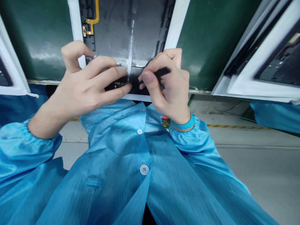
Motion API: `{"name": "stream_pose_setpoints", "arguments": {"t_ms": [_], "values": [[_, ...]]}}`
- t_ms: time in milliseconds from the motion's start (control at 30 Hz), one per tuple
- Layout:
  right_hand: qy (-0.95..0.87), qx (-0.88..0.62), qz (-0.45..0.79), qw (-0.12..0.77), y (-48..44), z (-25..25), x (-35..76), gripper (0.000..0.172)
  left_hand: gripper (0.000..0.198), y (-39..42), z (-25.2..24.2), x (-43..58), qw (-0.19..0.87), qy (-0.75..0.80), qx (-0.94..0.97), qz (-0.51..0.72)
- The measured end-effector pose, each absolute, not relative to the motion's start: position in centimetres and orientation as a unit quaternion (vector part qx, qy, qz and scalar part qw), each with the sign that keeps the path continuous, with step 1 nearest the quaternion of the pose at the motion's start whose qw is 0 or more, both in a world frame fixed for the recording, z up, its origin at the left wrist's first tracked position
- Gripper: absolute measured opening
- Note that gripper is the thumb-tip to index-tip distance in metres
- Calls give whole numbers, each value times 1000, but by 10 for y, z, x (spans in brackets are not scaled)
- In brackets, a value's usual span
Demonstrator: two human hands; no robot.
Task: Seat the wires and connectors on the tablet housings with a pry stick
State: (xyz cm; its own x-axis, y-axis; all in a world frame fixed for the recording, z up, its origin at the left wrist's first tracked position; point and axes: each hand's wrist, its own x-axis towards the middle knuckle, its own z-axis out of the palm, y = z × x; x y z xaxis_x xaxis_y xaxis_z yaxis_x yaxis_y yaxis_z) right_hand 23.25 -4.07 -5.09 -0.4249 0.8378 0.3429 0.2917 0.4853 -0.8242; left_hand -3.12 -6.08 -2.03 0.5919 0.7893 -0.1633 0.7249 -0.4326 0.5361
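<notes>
At the far left, the corner of a white-framed panel (10,78) lies on the dark green bench (42,40). Next to it, the person's left hand (86,87) lies spread over the near edge of a flat dark-backed screen panel in a white frame (75,28). Its fingers (112,73) are stretched out, not clenched, pressing down on a narrow black circuit strip (119,84) along that edge, and they grasp nothing. A small gold flex connector (92,22) sits in the panel's upper left corner. A pale, thin ribbon cable (130,43) runs down the panel's middle and ends between the two hands, at the strip.

The right hand (170,90) is curled, its thumb and fingers pinched on a slim black stick-like tool (162,72) whose tip is hidden near the ribbon's foot. A blue wrist band (185,125) circles that wrist. Further right, a stack of white-framed panels (257,82) rests on the bench. A blue smock (131,162) fills the foreground.

The step in hand looks like work on the ribbon's end at the strip. Judging by the close quarters, it calls for a steady left hand and light, exact pressure from the tool.
</notes>
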Motion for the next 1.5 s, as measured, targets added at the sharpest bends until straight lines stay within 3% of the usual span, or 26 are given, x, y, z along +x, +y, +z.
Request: {"name": "stream_pose_setpoints", "arguments": {"t_ms": [167,433,600,800,933,1167,1333,1500], "values": [[-770,-405,356,340,-40,-49,235,25,54,-55,-9,-14,394,536,746,37],[-754,-435,375,319,-41,-46,233,24,40,-58,-8,-16,488,575,651,84],[-765,-415,362,334,-41,-45,233,22,47,-59,-7,-14,503,560,655,58],[-783,-414,349,307,-40,-42,234,27,30,-59,-6,-14,560,577,587,93],[-808,-425,313,262,-35,-46,233,37,28,-58,-7,-16,560,571,590,110],[-810,-425,306,263,-34,-44,231,31,29,-51,-5,-17,536,561,626,81],[-805,-444,330,212,-27,-32,226,30,29,-44,-2,-17,561,570,594,88],[-795,-456,365,166,-20,-27,225,29,27,-46,-1,-16,492,542,679,56]]}}
